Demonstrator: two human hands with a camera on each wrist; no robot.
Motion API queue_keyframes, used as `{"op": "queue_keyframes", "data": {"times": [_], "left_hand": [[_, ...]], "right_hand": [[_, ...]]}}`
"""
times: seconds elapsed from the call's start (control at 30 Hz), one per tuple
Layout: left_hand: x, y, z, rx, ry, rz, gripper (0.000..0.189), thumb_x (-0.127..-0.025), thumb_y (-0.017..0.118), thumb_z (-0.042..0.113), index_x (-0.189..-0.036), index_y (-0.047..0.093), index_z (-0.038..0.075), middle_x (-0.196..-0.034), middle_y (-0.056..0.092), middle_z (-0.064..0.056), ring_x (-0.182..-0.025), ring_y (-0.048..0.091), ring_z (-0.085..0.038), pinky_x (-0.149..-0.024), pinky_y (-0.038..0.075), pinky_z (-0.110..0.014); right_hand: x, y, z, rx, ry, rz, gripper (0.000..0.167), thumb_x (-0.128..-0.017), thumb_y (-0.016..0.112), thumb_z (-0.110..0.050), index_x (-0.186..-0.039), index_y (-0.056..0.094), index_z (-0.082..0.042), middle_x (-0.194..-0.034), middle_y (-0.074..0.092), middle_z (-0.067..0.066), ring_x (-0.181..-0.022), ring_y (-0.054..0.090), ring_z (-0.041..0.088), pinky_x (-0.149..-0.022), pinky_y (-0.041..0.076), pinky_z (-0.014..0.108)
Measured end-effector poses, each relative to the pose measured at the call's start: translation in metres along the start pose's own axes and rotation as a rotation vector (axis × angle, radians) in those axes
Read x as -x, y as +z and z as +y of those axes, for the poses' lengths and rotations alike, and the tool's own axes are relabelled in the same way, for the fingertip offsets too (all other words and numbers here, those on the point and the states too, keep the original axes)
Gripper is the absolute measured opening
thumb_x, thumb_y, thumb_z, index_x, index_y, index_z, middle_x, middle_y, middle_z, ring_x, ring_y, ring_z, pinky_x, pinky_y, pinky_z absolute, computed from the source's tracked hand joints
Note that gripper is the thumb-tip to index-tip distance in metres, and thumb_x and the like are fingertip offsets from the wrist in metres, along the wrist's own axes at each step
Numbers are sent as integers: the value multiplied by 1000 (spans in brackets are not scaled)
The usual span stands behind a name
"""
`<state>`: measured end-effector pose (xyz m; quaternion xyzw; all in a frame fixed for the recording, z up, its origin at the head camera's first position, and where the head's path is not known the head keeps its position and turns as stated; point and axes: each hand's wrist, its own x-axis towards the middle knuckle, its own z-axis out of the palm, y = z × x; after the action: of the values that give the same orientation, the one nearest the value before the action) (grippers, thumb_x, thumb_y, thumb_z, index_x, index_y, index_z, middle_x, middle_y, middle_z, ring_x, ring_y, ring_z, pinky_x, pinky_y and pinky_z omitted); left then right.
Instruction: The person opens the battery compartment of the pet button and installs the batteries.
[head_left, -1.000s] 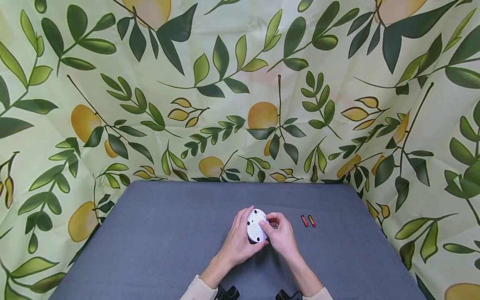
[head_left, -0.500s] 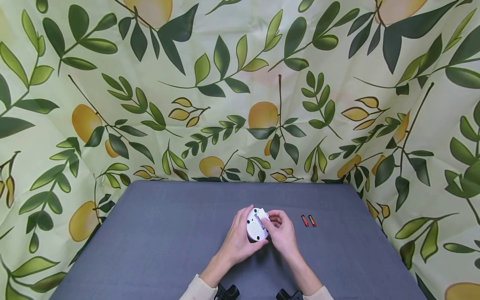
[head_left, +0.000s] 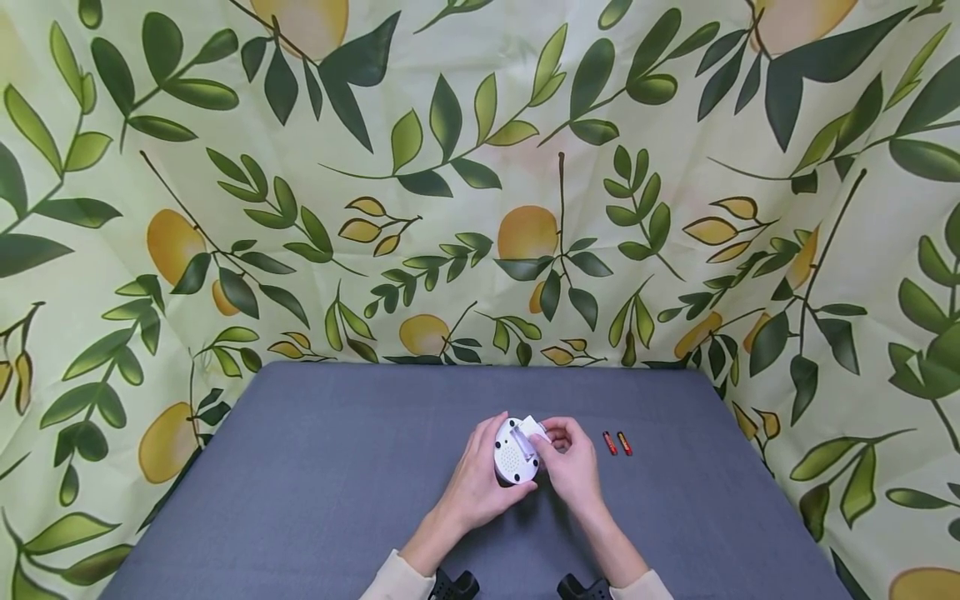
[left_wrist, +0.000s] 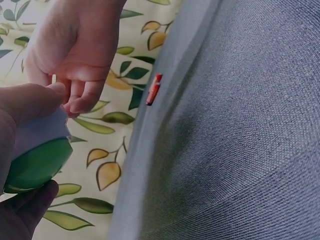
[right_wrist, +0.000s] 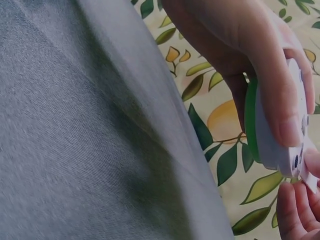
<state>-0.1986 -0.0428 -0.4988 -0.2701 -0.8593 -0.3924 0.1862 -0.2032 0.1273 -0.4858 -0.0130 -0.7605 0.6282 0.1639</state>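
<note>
My left hand [head_left: 476,483] grips a small round white device [head_left: 508,461] around its edge, the underside turned up. That underside has black feet, a patch of small holes and an uncovered battery slot [head_left: 523,442]. A green face [left_wrist: 42,162] shows on its other side in the left wrist view. My right hand [head_left: 573,467] pinches a white battery cover [head_left: 531,426] between thumb and fingers, at the device's upper right edge. Two red AAA-looking batteries, a left one [head_left: 610,442] and a right one [head_left: 625,442], lie side by side to the right of my right hand.
A dark grey cloth covers the table [head_left: 360,442]. Behind and beside it hangs a curtain [head_left: 465,200] printed with leaves and fruit. Black wrist camera mounts [head_left: 455,585] show at the bottom.
My right hand has lifted the battery cover off the device's underside and moved slightly right with it, exposing the slot. My left hand keeps its hold; the batteries have not moved.
</note>
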Motion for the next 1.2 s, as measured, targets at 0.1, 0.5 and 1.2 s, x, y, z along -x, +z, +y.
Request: {"op": "queue_keyframes", "data": {"times": [0.1,0.5,1.2], "left_hand": [[0,0,0,12,-8,-5,102,-71,92,33,-152,37,4,-145,48,-13,-128,49,-25,-105,44,-43],[-1,-7,-1,118,-110,-47,101,-72,92,32,-153,35,9,-146,45,-9,-125,51,-20,-104,44,-44],[-3,-11,-1,110,-139,-54,102,-73,91,35,-154,34,11,-146,45,-8,-124,50,-19,-105,44,-45]], "right_hand": [[-2,-3,-1,-21,8,-21,25,-86,79,0,-106,65,3,-89,60,14,-73,55,15,-56,58,36],[-17,-18,-2,38,-71,-75,22,-86,76,4,-106,67,-1,-91,63,13,-70,57,16,-57,57,33],[-56,-31,20,244,-88,-216,17,-87,76,3,-102,69,0,-84,62,7,-68,56,17,-53,51,28]]}}
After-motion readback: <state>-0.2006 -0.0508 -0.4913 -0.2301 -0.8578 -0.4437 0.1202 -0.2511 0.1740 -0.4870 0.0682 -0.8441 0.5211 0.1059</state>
